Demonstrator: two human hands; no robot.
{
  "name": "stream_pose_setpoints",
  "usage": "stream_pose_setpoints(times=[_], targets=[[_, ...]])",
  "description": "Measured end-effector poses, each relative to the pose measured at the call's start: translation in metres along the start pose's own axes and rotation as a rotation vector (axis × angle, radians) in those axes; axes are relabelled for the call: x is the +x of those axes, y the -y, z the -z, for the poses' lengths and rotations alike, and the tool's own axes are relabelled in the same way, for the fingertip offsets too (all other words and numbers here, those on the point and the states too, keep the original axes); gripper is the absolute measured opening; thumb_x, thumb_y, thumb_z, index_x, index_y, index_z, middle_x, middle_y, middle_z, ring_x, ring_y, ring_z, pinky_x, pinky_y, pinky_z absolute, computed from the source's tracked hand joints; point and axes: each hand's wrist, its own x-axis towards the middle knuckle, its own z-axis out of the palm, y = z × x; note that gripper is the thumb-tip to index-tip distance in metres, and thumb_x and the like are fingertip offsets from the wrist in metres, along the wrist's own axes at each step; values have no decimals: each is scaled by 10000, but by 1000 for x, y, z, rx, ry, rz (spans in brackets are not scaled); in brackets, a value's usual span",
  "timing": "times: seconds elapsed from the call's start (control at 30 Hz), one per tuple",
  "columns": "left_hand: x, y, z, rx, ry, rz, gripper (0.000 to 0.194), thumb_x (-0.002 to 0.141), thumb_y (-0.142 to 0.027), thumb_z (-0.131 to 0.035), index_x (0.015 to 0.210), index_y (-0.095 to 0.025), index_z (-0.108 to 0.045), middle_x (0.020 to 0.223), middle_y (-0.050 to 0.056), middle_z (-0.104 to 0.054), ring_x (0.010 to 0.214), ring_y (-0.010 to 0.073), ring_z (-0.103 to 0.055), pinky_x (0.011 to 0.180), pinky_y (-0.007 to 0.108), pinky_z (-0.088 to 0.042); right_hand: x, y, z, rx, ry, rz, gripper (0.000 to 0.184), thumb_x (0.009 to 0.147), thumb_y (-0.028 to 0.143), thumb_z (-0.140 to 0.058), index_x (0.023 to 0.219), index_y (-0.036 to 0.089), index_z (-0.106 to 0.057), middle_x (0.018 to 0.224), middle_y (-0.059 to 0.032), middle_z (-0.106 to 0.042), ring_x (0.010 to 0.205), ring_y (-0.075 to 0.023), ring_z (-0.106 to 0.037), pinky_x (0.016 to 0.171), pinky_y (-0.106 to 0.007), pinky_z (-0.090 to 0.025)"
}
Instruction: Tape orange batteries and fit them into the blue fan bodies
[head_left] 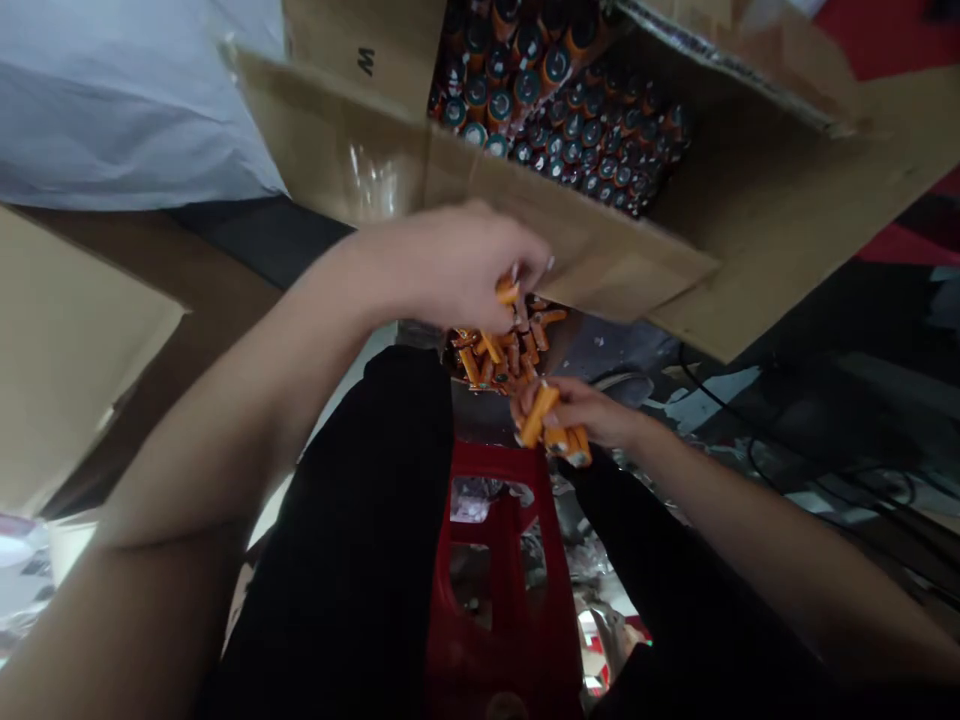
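Note:
My left hand [487, 265] is closed on an orange battery cell [508, 290], just below the near flap of a cardboard box. Motion smears its fingers a little. Beneath it, loose orange cells [491, 350] lie jumbled in a round container [568, 335], partly hidden by my hand. Lower and to the right, my right hand [574, 410] grips several orange cells [553, 430], bunched at different angles. Inside the cardboard box [592, 265], many similar cells [525, 90] stand upright in packed rows with dark greenish ends up.
Between my dark-trousered legs stands a red plastic stool [499, 460]. White sheeting [127, 100] covers the upper left, above another cardboard piece [75, 360]. Black cables [720, 405] and scraps litter the floor at right. Box flaps [750, 260] stick out on several sides.

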Motion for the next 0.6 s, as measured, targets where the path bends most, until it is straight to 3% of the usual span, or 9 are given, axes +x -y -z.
stream_pose_setpoints(times=[0.07,0.13,0.2,0.27,0.33,0.4,0.5,0.6], targets=[[9,5,9,2,-28,-60,261,783,-201,-734,1044,-191,-722,1010,25,-670,970,222,-666,910,373,-541,24,-4,4,-137,-277,159,290,745,449,-792,953,258,-728,1034,-57,-753,953,-256,-735,864,-434,-636],[13,5,6,8,0,-86,275,797,-156,-713,1070,-188,-727,1121,47,-655,1085,241,-660,958,374,-530,42,-13,10,-311,-532,320,284,815,408,-763,1080,318,-718,1248,-55,-718,1263,-284,-661,1085,-496,-572],[12,3,-9,-11,154,-150,282,795,-118,-692,1054,-217,-749,1137,22,-673,1106,226,-674,980,350,-528,48,-27,17,-521,-669,434,399,869,360,-747,1261,346,-674,1493,-55,-605,1500,-286,-493,1272,-529,-413],[10,2,-33,-61,269,-225,316,814,-92,-658,1059,-261,-767,1181,-5,-701,1140,204,-687,1011,324,-524,44,-45,23,-758,-753,520,521,907,334,-713,1414,280,-605,1626,-110,-494,1591,-329,-382,1333,-586,-298],[9,5,-60,-112,278,-290,364,848,-76,-630,1109,-284,-775,1336,0,-697,1253,205,-670,1076,323,-509,34,-66,22,-903,-731,541,560,917,309,-699,1447,165,-591,1642,-181,-476,1609,-387,-338,1331,-647,-249],[11,10,-84,-124,258,-330,413,850,-60,-642,1175,-277,-778,1507,26,-638,1406,237,-598,1179,361,-461,26,-86,14,-993,-609,553,504,924,294,-701,1393,117,-648,1599,-178,-549,1579,-400,-386,1311,-658,-266],[14,22,-104,-136,240,-274,518,865,-49,-628,1307,-290,-751,1595,21,-592,1496,245,-529,1242,378,-413,35,-106,-9,-1222,-331,569,373,1019,272,-642,1383,210,-701,1587,-68,-610,1546,-330,-464,1286,-606,-339],[14,33,-108,-158,178,-72,504,982,-124,-537,1422,-315,-690,1449,9,-708,1353,209,-649,1132,323,-490,65,-100,-21,-1406,-180,540,412,1055,169,-611,1425,333,-687,1595,-10,-619,1540,-262,-496,1284,-547,-386]])
